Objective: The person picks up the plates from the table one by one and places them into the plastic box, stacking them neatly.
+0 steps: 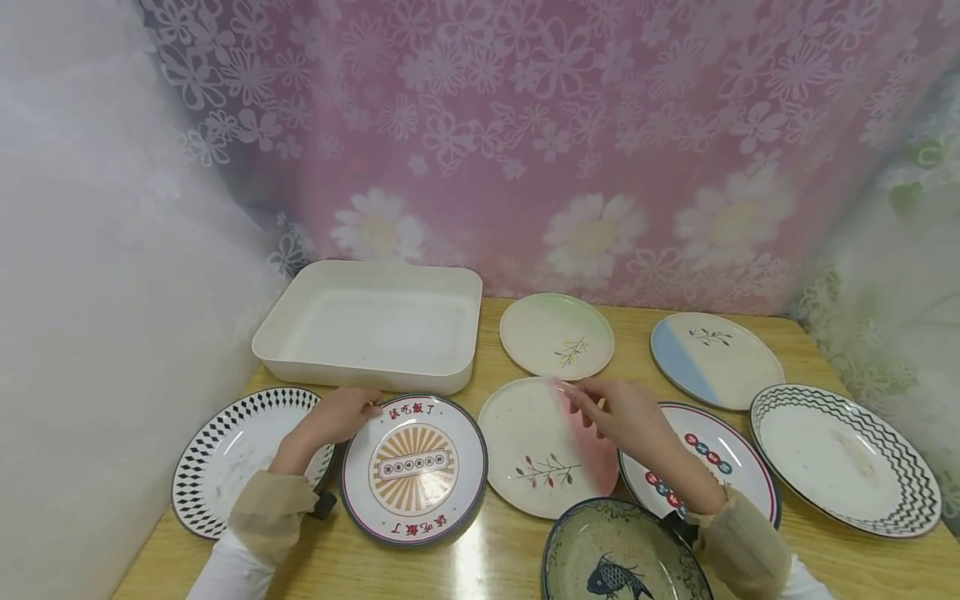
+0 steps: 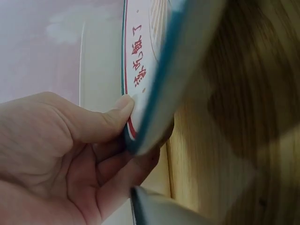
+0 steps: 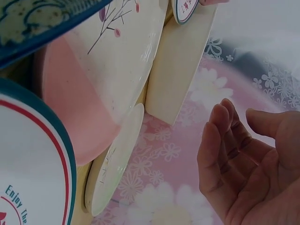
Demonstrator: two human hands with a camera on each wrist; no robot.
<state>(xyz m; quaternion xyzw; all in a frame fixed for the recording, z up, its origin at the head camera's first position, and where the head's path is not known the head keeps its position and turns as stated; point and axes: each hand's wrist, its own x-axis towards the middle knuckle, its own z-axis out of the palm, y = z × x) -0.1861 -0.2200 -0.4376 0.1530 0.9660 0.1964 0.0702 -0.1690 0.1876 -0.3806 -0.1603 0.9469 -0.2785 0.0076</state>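
Here, sunburst plate [image 1: 414, 492] in left hand's [image 1: 341, 415] pinch, well left of loose right hand [image 1: 624, 412].

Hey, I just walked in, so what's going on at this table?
A person's left hand pinches the rim of a round white plate with an orange sunburst, thumb on top. The right hand, holding nothing, hovers near a round cream-and-pink plate. A white rectangular tub stands behind, and more patterned round plates lie around the wooden table.
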